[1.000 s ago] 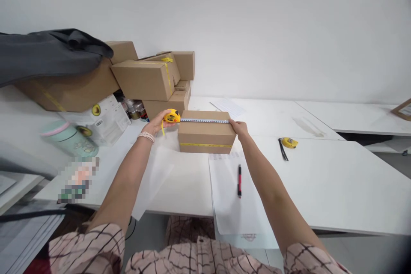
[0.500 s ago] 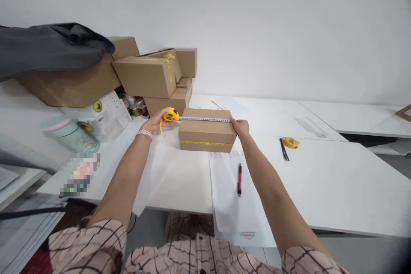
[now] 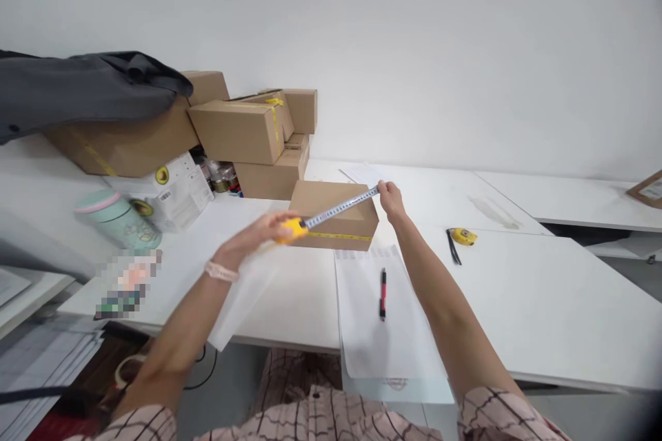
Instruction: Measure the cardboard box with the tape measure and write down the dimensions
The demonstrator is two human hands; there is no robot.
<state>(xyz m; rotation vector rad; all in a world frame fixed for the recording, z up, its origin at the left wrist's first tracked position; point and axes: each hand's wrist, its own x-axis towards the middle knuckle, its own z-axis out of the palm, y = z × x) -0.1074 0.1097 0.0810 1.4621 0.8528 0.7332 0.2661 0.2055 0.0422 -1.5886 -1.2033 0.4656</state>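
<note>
Left hand (image 3: 258, 234) grasping tape measure (image 3: 294, 229), right hand (image 3: 393, 202) pinching end of blade (image 3: 341, 207). Likely weighing little, springing easily; ends offering best hold.

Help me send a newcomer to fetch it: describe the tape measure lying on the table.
On the white table, find the red-and-black pen, then go right past the right forearm. There lies a yellow tape measure, set apart from the yellow one in the left hand by its trailing black strap.
</note>
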